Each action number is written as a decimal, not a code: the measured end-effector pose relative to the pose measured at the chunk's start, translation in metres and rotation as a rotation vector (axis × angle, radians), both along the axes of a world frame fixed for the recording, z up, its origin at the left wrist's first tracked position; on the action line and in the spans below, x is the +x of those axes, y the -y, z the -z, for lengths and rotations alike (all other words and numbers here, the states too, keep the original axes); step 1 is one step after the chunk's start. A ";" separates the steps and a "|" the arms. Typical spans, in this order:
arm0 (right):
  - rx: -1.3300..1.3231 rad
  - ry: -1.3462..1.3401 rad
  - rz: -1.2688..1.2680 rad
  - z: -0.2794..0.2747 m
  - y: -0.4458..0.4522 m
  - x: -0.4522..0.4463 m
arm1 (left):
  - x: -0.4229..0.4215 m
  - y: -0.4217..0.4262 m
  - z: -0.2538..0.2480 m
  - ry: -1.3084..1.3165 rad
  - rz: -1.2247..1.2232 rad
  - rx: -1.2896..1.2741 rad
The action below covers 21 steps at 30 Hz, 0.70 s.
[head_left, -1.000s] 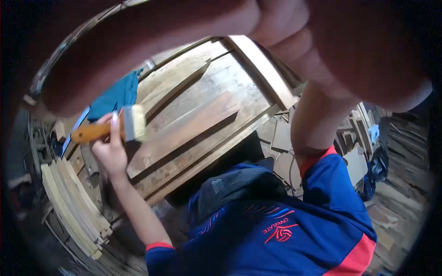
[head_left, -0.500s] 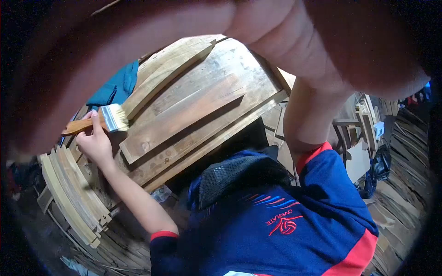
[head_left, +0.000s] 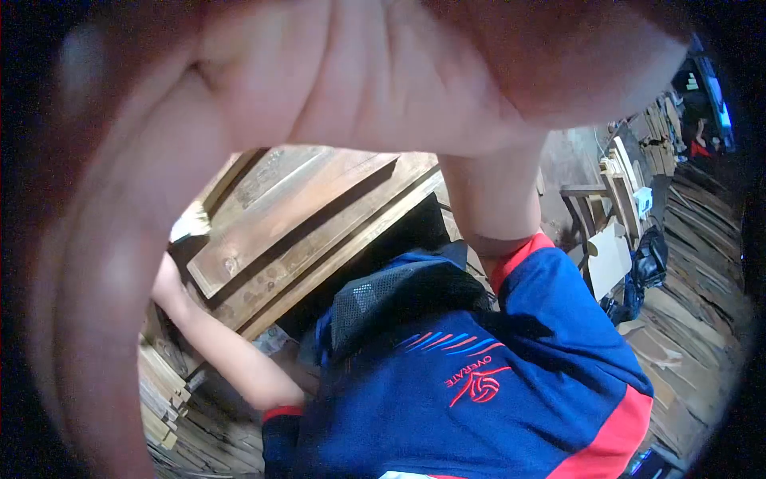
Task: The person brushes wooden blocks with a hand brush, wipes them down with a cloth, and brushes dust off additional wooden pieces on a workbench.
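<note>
Very near the lens, my right hand (head_left: pixel 383 80) fills the top and left of the view, palm facing the camera. Its fingers curve down the left side, apart from the thumb side at right; the fingertips cannot be made out. Behind it, my left hand (head_left: pixel 167 286) shows only in part. Pale bristles of a paintbrush (head_left: pixel 190 223) stick out above that hand; the handle is hidden. Just right of the bristles, a flat brown wooden board (head_left: pixel 287 219) lies at a slant on the wooden workbench (head_left: pixel 319 255).
Curved wooden pieces (head_left: pixel 163 391) are stacked at lower left. Wooden parts (head_left: pixel 622 188) and a pale panel (head_left: pixel 608 259) stand at right, near a black bag (head_left: pixel 650 255). Wood strips (head_left: pixel 702 319) cover the floor. A person in red (head_left: pixel 699 144) is far off at upper right.
My right hand has come further down over the view, covering the paintbrush handle, the teal cloth and the far part of the workbench. The camera view has shifted slightly.
</note>
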State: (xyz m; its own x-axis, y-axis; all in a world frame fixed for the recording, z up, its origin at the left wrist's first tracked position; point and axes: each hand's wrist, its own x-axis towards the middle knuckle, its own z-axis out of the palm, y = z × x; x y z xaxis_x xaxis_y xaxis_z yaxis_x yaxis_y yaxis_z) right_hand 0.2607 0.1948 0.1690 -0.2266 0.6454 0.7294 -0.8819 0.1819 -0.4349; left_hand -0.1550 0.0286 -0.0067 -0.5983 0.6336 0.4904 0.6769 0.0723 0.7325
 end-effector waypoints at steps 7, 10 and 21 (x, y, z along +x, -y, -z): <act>-0.090 0.038 0.047 0.014 -0.011 -0.021 | 0.027 -0.014 -0.018 0.066 -0.073 -0.045; -0.095 0.049 0.094 0.013 -0.016 -0.012 | 0.014 -0.008 -0.013 0.204 0.050 -0.015; -0.091 0.072 0.030 0.003 -0.017 -0.012 | 0.051 -0.012 -0.014 0.129 0.070 -0.069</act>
